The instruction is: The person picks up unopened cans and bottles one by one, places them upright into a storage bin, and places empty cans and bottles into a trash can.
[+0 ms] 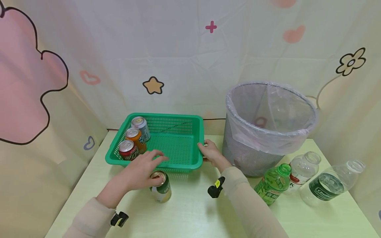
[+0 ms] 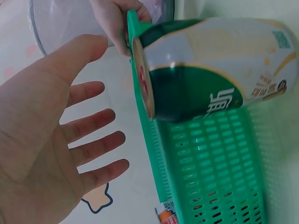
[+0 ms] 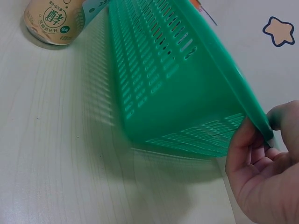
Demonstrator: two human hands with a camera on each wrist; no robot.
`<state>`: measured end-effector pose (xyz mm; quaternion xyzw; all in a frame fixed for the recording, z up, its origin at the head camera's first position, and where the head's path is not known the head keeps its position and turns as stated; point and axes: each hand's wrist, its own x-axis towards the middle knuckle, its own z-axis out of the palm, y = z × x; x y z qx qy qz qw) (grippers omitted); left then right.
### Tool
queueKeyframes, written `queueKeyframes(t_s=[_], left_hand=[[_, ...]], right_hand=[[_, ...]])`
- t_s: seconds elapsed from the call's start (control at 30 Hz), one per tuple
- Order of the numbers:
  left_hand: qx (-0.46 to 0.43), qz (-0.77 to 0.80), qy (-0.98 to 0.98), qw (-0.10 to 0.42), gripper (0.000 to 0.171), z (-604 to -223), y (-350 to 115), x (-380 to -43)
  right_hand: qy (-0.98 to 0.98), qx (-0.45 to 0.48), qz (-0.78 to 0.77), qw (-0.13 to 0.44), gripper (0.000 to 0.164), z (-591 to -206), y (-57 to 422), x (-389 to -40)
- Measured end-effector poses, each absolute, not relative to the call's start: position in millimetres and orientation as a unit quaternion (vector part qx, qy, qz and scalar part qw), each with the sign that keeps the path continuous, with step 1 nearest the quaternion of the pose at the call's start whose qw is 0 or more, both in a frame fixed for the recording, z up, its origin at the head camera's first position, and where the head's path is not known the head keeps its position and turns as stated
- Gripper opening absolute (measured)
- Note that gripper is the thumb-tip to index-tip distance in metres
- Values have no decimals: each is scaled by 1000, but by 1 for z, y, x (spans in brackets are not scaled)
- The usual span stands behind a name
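Note:
A green plastic basket (image 1: 178,167) stands at the back of the table. Inside its left end are a white can (image 1: 145,129), an orange can (image 1: 139,140) and a dark red can (image 1: 130,152). Just in front of the basket stands a green and white can (image 1: 163,191). My left hand (image 1: 141,172) hovers above that can; the left wrist view shows its fingers spread and apart from the can. With my right hand (image 1: 212,152) I pinch the basket's right rim, thumb on top and fingers curled beneath.
A mesh bin (image 1: 253,158) with a clear liner stands right of the basket. Near the table's right side are a green bottle (image 1: 272,186), a clear bottle with a red mark (image 1: 303,168) and a clear bottle with a green label (image 1: 330,185). A printed curtain (image 1: 178,39) hangs behind.

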<state>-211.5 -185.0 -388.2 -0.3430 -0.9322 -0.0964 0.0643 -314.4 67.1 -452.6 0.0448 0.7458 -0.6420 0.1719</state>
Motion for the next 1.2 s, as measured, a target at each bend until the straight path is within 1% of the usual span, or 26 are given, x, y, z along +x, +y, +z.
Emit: queueKeyframes(t_s=[0.23, 0.6, 1.0, 1.2], left_hand=[[-346, -96, -931, 61, 60, -396, -181, -205], [-353, -107, -928, 58, 60, -409, -179, -198], [-348, -108, -931, 24, 56, -414, -176, -195], [-341, -109, -934, -2, 53, -418, -173, -193]], right_hand=[[745, 41, -643, 171, 27, -456, 68, -316], [746, 38, -643, 168, 28, -456, 67, -315], [748, 33, -642, 167, 28, -455, 67, -315], [746, 36, -643, 168, 28, -453, 67, -313]])
